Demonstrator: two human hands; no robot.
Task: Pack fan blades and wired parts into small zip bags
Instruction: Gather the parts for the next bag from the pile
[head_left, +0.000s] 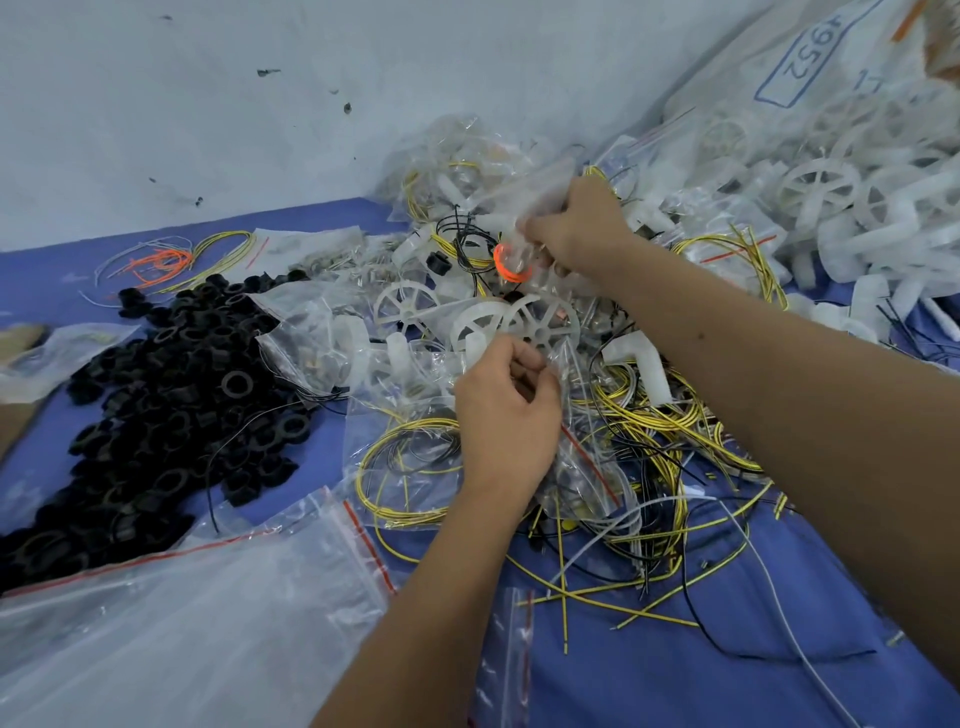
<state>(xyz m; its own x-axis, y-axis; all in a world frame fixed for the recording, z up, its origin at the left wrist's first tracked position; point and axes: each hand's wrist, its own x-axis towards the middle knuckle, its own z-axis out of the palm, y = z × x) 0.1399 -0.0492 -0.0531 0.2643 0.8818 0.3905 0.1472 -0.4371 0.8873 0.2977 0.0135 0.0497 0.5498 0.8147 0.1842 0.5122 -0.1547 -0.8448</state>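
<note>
My left hand (506, 415) pinches the top edge of a small clear zip bag (415, 457) holding coiled yellow and black wires. White fan blade wheels (540, 325) lie just beyond its fingers. Farther back, my right hand (576, 223) grips another clear zip bag (524, 197) with a coiled orange wire (506, 262) showing below the fingers. Loose yellow, black and white wires (665, 431) sprawl under my right forearm.
A heap of black plastic rings (171, 400) covers the left of the blue cloth (675, 670). Empty zip bags with red strips (208, 613) lie at the front left. White fan parts (831, 208) pile up at the right, packed bags (457, 156) against the wall.
</note>
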